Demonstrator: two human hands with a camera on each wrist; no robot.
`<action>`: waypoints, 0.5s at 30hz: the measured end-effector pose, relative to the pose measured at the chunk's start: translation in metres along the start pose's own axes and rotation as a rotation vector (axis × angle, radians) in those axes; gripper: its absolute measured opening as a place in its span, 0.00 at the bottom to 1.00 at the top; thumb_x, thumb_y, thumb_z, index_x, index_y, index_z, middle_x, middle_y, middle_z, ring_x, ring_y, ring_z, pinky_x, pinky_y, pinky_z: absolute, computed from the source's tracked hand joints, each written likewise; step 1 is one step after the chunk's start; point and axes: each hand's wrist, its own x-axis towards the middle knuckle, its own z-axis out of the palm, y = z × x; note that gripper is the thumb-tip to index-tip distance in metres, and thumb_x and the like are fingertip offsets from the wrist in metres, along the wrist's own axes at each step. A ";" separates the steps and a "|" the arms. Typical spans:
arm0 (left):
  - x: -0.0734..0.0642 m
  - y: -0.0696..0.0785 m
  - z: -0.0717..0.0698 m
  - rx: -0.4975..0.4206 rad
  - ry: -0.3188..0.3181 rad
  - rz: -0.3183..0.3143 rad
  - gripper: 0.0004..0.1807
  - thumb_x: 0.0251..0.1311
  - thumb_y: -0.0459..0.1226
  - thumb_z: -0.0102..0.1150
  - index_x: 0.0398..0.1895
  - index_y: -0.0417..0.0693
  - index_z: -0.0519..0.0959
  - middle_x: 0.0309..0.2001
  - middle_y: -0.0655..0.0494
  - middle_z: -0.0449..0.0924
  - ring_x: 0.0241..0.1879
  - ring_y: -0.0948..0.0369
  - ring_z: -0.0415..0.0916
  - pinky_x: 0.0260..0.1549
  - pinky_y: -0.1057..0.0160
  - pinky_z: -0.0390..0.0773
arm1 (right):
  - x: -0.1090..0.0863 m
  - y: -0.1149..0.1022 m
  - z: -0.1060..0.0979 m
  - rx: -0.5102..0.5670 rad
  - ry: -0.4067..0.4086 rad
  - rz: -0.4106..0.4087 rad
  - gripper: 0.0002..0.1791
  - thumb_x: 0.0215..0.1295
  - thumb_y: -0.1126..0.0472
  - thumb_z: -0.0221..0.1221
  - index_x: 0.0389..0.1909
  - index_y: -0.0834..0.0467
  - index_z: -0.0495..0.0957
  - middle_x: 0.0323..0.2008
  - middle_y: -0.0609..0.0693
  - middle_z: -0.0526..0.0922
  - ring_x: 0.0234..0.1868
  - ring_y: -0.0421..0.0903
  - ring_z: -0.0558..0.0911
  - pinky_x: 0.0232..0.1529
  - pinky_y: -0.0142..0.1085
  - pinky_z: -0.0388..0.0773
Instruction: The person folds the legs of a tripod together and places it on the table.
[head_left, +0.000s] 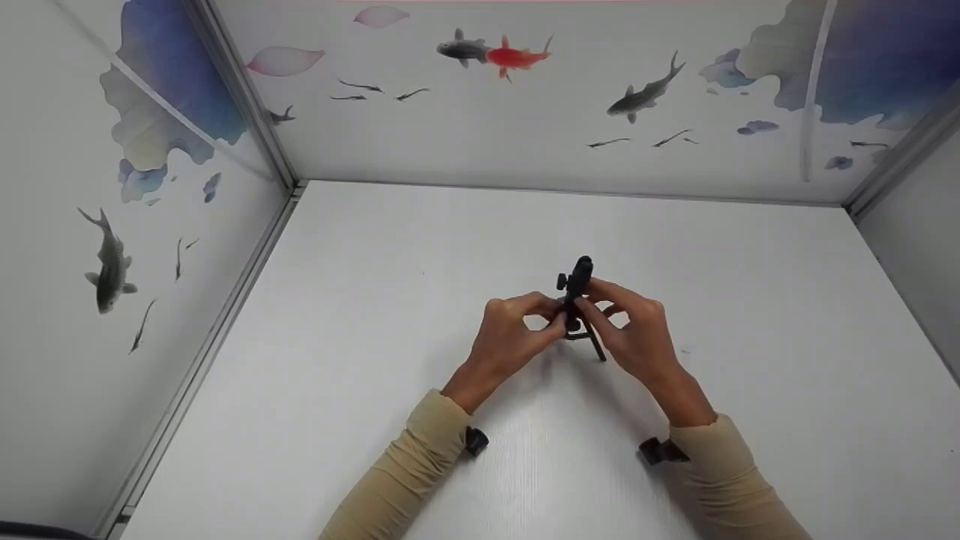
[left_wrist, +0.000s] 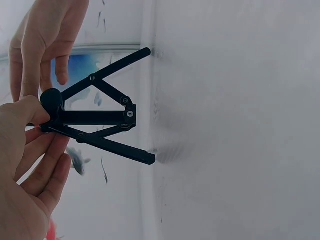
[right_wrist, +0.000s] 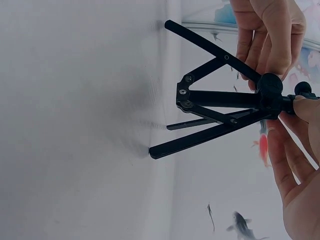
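A small black tripod [head_left: 579,283] stands in front of me with its legs spread; braces join the legs to a centre column [right_wrist: 220,98]. In the right wrist view the leg tips meet the white surface, shadows beside them. My left hand [head_left: 510,330] pinches the tripod near the top of its legs, its thumb against a round knob [left_wrist: 51,101] in the left wrist view. My right hand [head_left: 637,334] grips the neck above the legs, just below a smaller knob [right_wrist: 302,88]. Fingers hide part of the neck.
The white table [head_left: 375,300] reaches back to a wall panel [head_left: 525,142] printed with fish and petals. Another printed panel [head_left: 45,300] rises on the left, with a metal frame rail [head_left: 225,375] along the table's edge. Black wrist cameras [head_left: 476,441] sit by both sleeves.
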 end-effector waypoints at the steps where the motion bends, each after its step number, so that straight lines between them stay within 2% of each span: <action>1: 0.000 0.000 0.000 0.000 0.001 0.001 0.07 0.68 0.34 0.69 0.45 0.48 0.91 0.39 0.60 0.95 0.40 0.73 0.91 0.49 0.72 0.86 | 0.000 0.000 0.000 -0.002 0.002 -0.001 0.23 0.69 0.71 0.70 0.63 0.56 0.86 0.54 0.49 0.93 0.45 0.46 0.93 0.39 0.25 0.85; 15: 0.000 0.000 0.001 -0.003 0.013 0.012 0.06 0.68 0.33 0.69 0.45 0.48 0.91 0.39 0.60 0.95 0.40 0.73 0.91 0.48 0.70 0.87 | 0.000 0.001 0.000 -0.003 -0.001 0.001 0.23 0.69 0.71 0.70 0.64 0.57 0.86 0.54 0.50 0.93 0.46 0.46 0.93 0.40 0.24 0.85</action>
